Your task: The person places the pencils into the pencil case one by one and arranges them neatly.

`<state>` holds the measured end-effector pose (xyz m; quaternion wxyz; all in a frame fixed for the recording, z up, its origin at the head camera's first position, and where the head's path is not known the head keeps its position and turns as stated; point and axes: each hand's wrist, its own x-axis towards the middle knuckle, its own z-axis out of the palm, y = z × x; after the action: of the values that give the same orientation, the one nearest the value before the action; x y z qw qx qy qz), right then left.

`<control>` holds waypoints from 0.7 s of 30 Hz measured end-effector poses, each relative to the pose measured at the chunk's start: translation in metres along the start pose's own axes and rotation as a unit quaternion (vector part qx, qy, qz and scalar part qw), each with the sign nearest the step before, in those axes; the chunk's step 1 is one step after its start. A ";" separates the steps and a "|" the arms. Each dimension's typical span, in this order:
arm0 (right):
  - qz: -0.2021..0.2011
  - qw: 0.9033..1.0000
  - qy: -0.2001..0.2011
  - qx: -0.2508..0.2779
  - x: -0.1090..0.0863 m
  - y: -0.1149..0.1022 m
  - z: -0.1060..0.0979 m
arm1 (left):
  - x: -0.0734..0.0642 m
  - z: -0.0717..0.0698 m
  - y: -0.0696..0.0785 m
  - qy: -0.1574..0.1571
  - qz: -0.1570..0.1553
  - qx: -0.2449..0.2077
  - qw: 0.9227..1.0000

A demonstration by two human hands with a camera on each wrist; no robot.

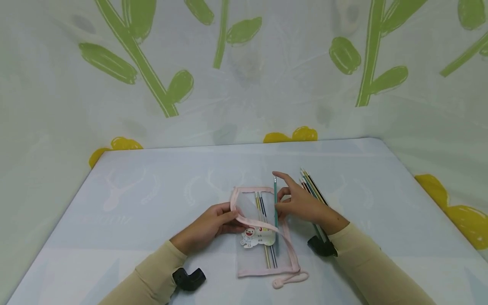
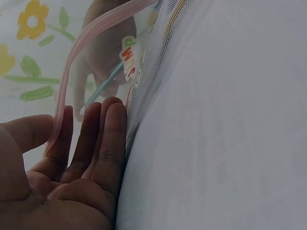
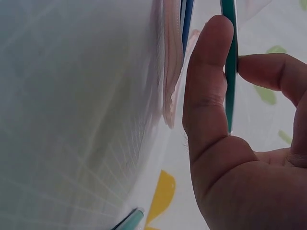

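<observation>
Nearest the camera, two tan sleeves (image 1: 148, 271) are seen, a black wrist device (image 1: 188, 279) strapped at the left cuff. By the left hand (image 1: 213, 222), the pink rim of a mesh pouch (image 1: 249, 260) is pinched between thumb and forefinger, the other fingers extended. By the right hand (image 1: 303, 203), a teal pencil (image 1: 276, 203) is pinched, the grip closed to the pencil's thickness, with one finger raised near its upper end.

The main relation is found between pencil and pouch mouth: the pencil is held just left of the right hand, the nearer one, with its long axis directed away from the person. Its lower stretch is seen dimly through the front mesh, behind the printed label (image 1: 257, 237). Two more pencils (image 1: 258, 203) are contained just to its left, nearly parallel.

Near the right side edge of the pouch, a bundle of pencils (image 1: 313, 188) is partly covered by the right hand and forearm, so room there is narrowed. More room is offered by the surface (image 1: 133, 220) leftward and toward its far edge, which is backed by a leaf-printed cloth (image 1: 289, 106).
</observation>
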<state>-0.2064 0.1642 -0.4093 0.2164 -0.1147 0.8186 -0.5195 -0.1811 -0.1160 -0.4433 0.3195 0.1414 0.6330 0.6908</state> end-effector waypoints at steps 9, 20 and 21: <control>0.016 1.000 -0.022 0.006 0.000 0.004 -0.001 | -0.001 0.000 -0.002 -0.001 0.005 -0.006 1.000; 0.006 0.999 -0.037 -0.021 0.000 0.005 -0.002 | 0.000 0.000 0.000 -0.006 0.006 -0.001 1.000; 0.004 0.999 -0.040 -0.022 0.000 0.006 -0.002 | 0.000 0.000 0.000 -0.006 0.005 -0.001 1.000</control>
<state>-0.2069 0.1682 -0.4137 0.2485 -0.1368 0.8211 -0.4953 -0.1809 -0.1158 -0.4430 0.3198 0.1483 0.6300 0.6920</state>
